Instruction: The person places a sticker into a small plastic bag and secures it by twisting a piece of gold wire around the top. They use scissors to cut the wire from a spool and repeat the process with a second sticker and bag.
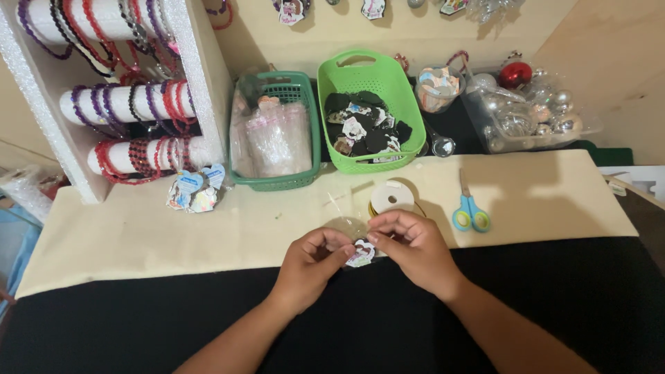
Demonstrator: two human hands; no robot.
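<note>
My left hand (312, 257) and my right hand (410, 244) meet at the edge of a cream mat (208, 232), both pinching a small flat picture charm (361, 254) with black and white colours. A thin clear bag or film seems to sit around the charm, above my fingertips. A spool of gold ribbon (392, 198) lies just behind my right hand.
Blue-handled scissors (471, 213) lie right of the spool. Behind stand a dark green basket (276, 131) of clear bags, a light green basket (370, 111) of black-backed charms, a clear tub of baubles (530, 111), and a white bracelet rack (125, 97). Finished packets (196, 190) lie by the rack.
</note>
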